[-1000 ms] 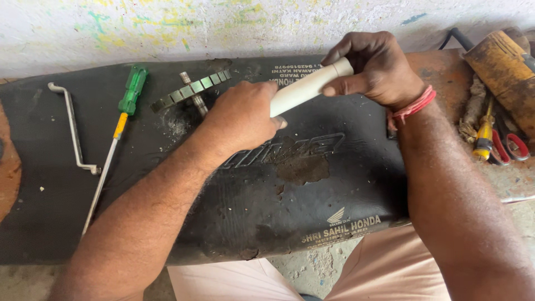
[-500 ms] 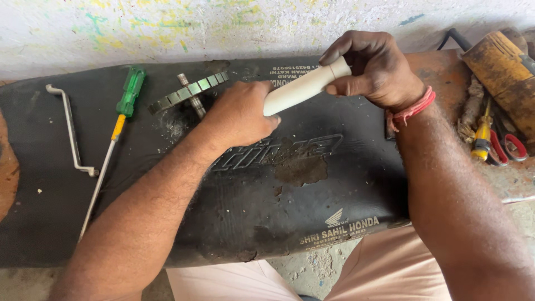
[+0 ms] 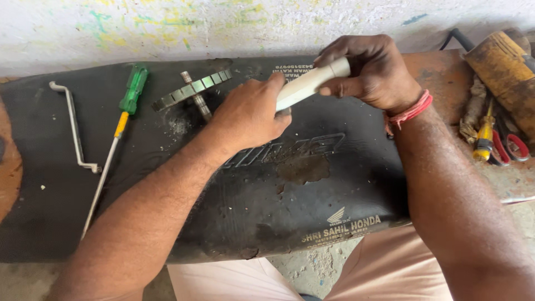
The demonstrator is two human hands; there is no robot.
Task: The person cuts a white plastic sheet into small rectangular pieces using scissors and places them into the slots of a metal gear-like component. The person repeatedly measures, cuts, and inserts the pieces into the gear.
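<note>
My right hand (image 3: 372, 69) grips the upper end of a short white tube (image 3: 309, 83) held slantwise over a black rubber mat (image 3: 234, 206). My left hand (image 3: 249, 116) is closed around the tube's lower end; whatever lies under its palm is hidden. A red thread band (image 3: 411, 111) circles my right wrist. Just left of my left hand a toothed metal gear on a shaft (image 3: 192, 92) lies on the mat.
A long screwdriver with a green handle (image 3: 120, 131) and a bent white metal rod (image 3: 72, 125) lie at the mat's left. At the right edge sit a rusty cylinder (image 3: 501, 67), a small yellow-handled screwdriver (image 3: 484, 139) and red-handled pliers (image 3: 515, 145). A paint-flecked wall runs behind.
Both hands and the white tube have shifted slightly left and down across the mat. The tools have not moved.
</note>
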